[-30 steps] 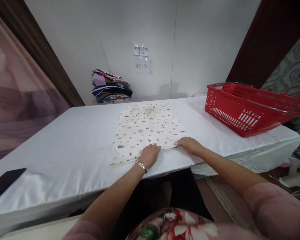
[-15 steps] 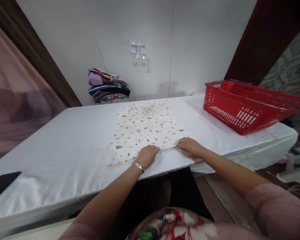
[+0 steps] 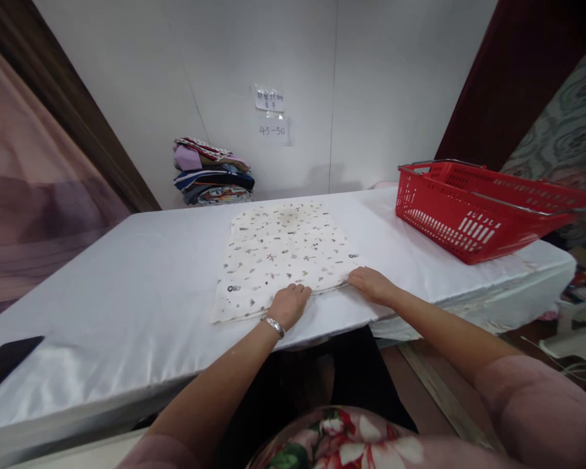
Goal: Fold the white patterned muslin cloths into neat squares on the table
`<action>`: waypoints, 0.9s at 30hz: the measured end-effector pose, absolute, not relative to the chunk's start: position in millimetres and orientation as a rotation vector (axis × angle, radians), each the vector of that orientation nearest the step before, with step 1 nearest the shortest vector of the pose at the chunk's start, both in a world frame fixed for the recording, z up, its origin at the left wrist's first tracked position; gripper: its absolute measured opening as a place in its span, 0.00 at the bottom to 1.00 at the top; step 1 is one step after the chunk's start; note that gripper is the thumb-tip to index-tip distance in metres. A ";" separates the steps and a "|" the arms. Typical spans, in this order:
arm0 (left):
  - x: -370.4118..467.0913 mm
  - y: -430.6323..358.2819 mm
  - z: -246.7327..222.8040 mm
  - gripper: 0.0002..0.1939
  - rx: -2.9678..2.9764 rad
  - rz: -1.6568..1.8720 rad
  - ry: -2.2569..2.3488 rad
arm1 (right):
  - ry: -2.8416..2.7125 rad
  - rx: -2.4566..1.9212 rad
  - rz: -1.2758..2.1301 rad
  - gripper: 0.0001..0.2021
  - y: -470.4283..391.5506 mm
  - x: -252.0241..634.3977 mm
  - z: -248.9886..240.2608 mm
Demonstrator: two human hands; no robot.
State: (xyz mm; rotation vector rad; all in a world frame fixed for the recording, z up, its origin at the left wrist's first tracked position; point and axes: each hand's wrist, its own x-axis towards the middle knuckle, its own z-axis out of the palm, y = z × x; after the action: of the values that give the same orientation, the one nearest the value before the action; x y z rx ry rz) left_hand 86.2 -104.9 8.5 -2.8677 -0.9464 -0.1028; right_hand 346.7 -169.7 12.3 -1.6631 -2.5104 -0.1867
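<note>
A cream cloth with small printed figures (image 3: 283, 251) lies folded and flat on the white-covered table (image 3: 141, 280). My left hand (image 3: 290, 306), with a silver bracelet at its wrist, has its fingers closed on the cloth's near edge, right of the middle. At the near right corner of the cloth, my right hand (image 3: 371, 285) pinches the same edge. The fingertips of both hands are partly hidden at the fold.
A red plastic basket (image 3: 469, 212) stands at the table's right end. Folded fabrics (image 3: 213, 176) are stacked at the back against the wall. A dark flat object (image 3: 7, 361) lies at the left front edge. Paper signs (image 3: 273, 129) hang on the wall.
The view has tilted very slightly. Both hands and the cloth otherwise hold the same places.
</note>
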 end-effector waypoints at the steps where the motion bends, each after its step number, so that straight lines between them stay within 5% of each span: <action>1: 86.2 -104.8 8.0 0.09 -2.869 -0.104 -0.949 | -2.498 -1.670 -0.181 0.12 -169.5 346.1 12.8; 11: 84.3 -99.2 4.4 0.10 -2.896 -0.126 -0.834 | -2.458 -1.706 -0.068 0.12 -168.1 346.2 7.0; 27: 94.9 -109.2 11.3 0.11 -2.868 -0.108 -0.932 | -2.591 -1.648 -0.340 0.11 -168.6 339.4 8.2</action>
State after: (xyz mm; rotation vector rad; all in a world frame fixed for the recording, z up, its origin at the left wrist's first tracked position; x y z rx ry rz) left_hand 94.9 -109.2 11.3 -2.8680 -0.9321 -0.1077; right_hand 339.4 -168.6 8.2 -1.6478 -2.5911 -0.3396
